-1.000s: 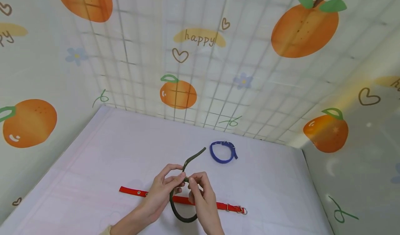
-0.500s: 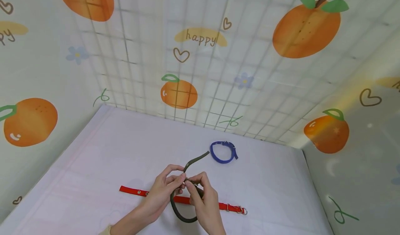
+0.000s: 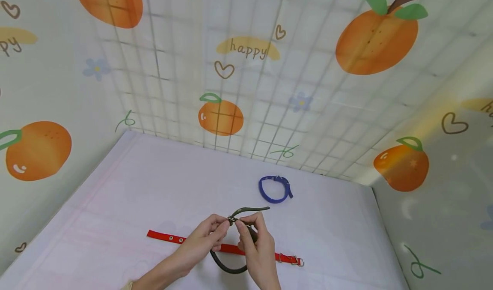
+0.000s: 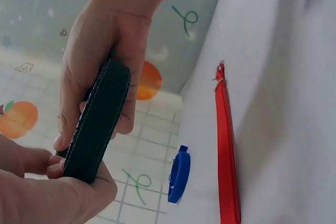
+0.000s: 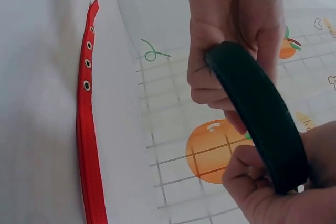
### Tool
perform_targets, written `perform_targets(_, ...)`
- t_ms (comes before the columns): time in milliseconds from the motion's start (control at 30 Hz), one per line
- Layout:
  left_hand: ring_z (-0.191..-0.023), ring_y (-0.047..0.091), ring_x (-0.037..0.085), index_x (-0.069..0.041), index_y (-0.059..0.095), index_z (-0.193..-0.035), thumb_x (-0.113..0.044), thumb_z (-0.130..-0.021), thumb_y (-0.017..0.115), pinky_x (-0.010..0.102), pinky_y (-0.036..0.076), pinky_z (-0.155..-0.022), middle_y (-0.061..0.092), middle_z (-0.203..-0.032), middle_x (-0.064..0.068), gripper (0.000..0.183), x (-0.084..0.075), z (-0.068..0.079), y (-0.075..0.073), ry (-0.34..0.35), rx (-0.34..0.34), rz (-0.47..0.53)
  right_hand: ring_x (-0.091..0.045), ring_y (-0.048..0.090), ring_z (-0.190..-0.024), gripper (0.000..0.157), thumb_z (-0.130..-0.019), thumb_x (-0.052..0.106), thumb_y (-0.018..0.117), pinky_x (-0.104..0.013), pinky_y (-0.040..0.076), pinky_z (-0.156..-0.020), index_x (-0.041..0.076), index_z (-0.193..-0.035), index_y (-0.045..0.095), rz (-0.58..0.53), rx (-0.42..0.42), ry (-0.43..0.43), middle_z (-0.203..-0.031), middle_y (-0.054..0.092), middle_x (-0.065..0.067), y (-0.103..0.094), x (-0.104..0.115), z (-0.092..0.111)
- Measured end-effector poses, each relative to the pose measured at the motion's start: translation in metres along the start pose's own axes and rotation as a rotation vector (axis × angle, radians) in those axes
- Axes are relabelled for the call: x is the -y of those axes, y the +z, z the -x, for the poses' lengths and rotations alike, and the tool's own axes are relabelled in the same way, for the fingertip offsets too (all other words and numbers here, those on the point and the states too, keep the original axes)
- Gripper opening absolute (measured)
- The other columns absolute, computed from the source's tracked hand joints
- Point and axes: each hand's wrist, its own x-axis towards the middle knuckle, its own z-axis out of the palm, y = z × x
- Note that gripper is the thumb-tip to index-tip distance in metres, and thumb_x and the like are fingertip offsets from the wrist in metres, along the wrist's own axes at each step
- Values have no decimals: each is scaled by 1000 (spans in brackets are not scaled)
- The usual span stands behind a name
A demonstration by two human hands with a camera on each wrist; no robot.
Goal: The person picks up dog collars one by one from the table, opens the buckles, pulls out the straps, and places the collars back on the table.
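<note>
Both hands hold a dark green collar (image 3: pixel 230 270), bent into a loop above the table. My left hand (image 3: pixel 200 240) pinches it near the metal buckle (image 3: pixel 233 219) with thumb and curled fingers. Close beside, my right hand (image 3: pixel 259 248) pinches the strap between thumb and forefinger. The strap's free end (image 3: pixel 252 209) sticks out past the buckle, pointing right. In the left wrist view the collar's wide webbing (image 4: pixel 97 121) runs between the two hands. The right wrist view shows the loop's outer face (image 5: pixel 260 116); the buckle is hidden there by the strap and fingers.
A red collar (image 3: pixel 231 249) lies stretched out on the table under the hands, eyelets at its left end and metal rings at its right. Farther back, a blue collar (image 3: pixel 262 191) lies buckled in a loop. Fruit-printed curtains (image 3: pixel 173 110) surround the white tabletop (image 3: pixel 331 230).
The strap's free end has swung down, from pointing up and right to lying nearly level. My left fingers have curled in closer at the buckle. The red and blue collars stay put.
</note>
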Motion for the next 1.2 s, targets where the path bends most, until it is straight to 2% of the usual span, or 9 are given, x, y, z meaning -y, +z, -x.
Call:
perform_targets(133, -80, 45, 12, 4, 50, -140, -37, -112, 59, 21, 42, -74, 48, -88, -1, 51, 1, 1, 0, -7, 33, 9, -7, 55, -60, 16, -107, 32, 69, -23, 51, -58, 20, -115, 62, 1, -14, 11, -94, 60, -9, -1, -2, 0)
perform_targets(267, -75, 40, 12, 1, 56, -127, -36, -113, 55, 20, 39, -71, 43, -79, -3, 40, 3, 1, 0, -44, 53, 64, -8, 57, -60, 18, -107, 31, 68, -26, 56, -60, 18, -117, 61, 1, -58, 4, -88, 57, -6, -4, -1, -1)
perform_targets(400, -72, 38, 12, -4, 56, -119, -42, -112, 55, 21, 39, -69, 39, -74, -4, 39, 6, 1, 0, -73, 60, 77, -10, 56, -60, 17, -107, 28, 68, -28, 58, -61, 17, -117, 61, -22, -77, -13, -82, 56, -7, -9, 1, -3)
perform_targets(633, -70, 41, 13, -4, 56, -127, -44, -113, 53, 23, 42, -69, 41, -74, -3, 43, 5, 1, 2, -70, 53, 64, -12, 56, -59, 13, -106, 26, 70, -29, 57, -59, 21, -116, 63, -24, -61, -4, -80, 56, -6, -10, -1, -4)
perform_targets(867, -73, 50, 13, -5, 56, -130, -44, -112, 54, 24, 47, -70, 52, -81, -1, 42, -1, 0, 3, -13, 7, -44, -17, 56, -58, 13, -105, 27, 71, -26, 51, -56, 23, -114, 63, -21, -20, 3, -79, 55, -5, -10, -2, -3)
perform_targets(1033, -76, 50, 12, -8, 56, -126, -44, -112, 56, 22, 43, -67, 56, -86, 0, 39, -5, -1, 3, -8, -7, -61, -12, 56, -59, 11, -105, 27, 70, -22, 47, -55, 24, -113, 62, -11, 17, -4, -86, 58, -6, -10, -2, -2)
perform_targets(1200, -72, 41, 11, -4, 58, -127, -43, -112, 56, 20, 37, -64, 49, -81, -3, 43, -5, -2, 3, -24, 17, -47, -10, 58, -60, 12, -106, 29, 69, -23, 48, -56, 23, -113, 62, -3, 24, -15, -89, 61, -4, -10, -1, -1)
